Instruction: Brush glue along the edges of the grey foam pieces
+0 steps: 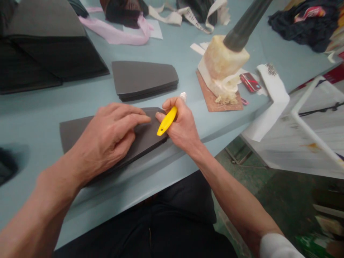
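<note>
A stack of dark grey, tapered sheets (146, 134) lies on the table in front of me. My left hand (110, 134) rests across it, fingers stretched toward its narrow right end, holding nothing that I can see. At that end, my right hand (182, 123) is closed around a yellow-handled tool (167, 121). The handle has a small hole in its near end, and a whitish tip pokes out beyond the fist. My right thumb and fingers also touch the edge of the sheets. Just behind lies a second stack of similar grey pieces (145, 77).
Tall dark stacks (51, 46) stand at the left back. A pale, crusted block (225, 57) with a dark pole sits on a brown board (206, 91). Beside it is a small red device (250, 82). Pink cloth (120, 32) and white straps (172, 18) lie behind.
</note>
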`<state>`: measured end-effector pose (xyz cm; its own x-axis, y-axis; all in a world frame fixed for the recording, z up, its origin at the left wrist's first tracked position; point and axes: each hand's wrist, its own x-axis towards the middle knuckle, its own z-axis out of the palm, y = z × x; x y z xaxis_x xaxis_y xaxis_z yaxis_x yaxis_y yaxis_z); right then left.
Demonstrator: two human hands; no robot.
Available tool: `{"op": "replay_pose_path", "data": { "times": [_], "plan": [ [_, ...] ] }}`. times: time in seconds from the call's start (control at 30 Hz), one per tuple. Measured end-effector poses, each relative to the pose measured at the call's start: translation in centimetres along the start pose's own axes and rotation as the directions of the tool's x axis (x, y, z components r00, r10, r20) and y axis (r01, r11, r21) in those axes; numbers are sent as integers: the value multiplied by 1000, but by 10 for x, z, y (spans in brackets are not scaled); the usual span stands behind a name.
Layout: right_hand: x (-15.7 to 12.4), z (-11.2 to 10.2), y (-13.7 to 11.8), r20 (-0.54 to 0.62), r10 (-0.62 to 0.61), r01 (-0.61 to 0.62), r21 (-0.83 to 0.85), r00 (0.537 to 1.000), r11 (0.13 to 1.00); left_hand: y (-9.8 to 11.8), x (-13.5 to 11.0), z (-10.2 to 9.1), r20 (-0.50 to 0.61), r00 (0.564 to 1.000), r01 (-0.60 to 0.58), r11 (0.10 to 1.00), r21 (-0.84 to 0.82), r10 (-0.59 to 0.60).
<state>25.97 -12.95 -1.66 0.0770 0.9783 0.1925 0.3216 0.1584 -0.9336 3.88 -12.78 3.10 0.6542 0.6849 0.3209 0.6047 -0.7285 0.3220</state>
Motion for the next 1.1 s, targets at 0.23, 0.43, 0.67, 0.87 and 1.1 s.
{"op": "replay_pose_path", "data": {
  "times": [0.23, 0.43, 0.67, 0.87, 1.1],
  "plan": [
    [-6, 3, -9, -93, -71, 55, -162, 993, 985, -6, -54, -36, -291, 853, 467, 883, 57, -432],
    [-10, 8, -14, -127, -66, 34, -236, 990, 971, -13, -102, -33, -425, 619, 658, 732, -178, -660],
    [-13, 14, -21, -132, -66, 21, -318, 989, 948, -8, -124, -17, -480, 542, 722, 675, -152, -689],
    [-14, 19, -21, -126, -75, 23, -374, 989, 927, 23, -93, -22, -418, 823, 472, 872, 130, -384],
    [-15, 19, -21, -119, -58, 10, -372, 991, 928, 40, -28, 10, -119, 974, 211, 961, 179, -192]
  ]
}}
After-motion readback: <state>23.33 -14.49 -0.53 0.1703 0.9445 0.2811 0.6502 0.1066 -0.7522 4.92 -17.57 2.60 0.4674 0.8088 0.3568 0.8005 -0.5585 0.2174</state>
